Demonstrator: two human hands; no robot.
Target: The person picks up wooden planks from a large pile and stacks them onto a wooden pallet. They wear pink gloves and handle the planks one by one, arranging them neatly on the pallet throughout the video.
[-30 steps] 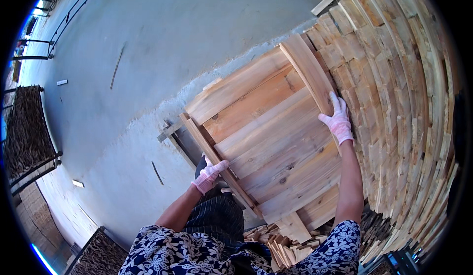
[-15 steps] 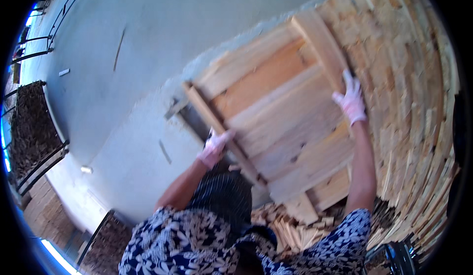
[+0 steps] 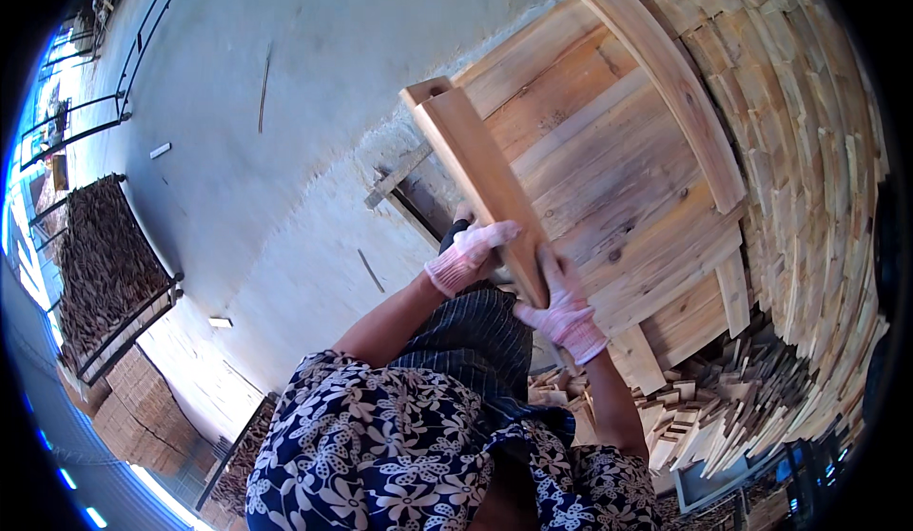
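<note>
A wooden pallet panel point(image 3: 609, 165) made of pale planks stands tilted up in front of me, with a thick runner point(image 3: 480, 184) along its near edge and another runner point(image 3: 675, 84) on the far side. My left hand point(image 3: 468, 251), in a pink-white glove, grips the near runner from the left. My right hand point(image 3: 563, 308), gloved the same, clasps the lower end of that runner from the right. Both hands sit close together near the pallet's bottom corner.
A tall stack of wooden slats point(image 3: 808, 151) curves along the right. Loose offcuts point(image 3: 723, 407) lie heaped at lower right. Grey concrete floor point(image 3: 285, 103) spreads left, with metal racks of dark wood point(image 3: 105, 265) at the far left and a thin batten point(image 3: 398, 174) on the floor.
My right hand left the far runner and came over to the near runner beside my left hand. The pallet has tipped up steeper, its near edge raised.
</note>
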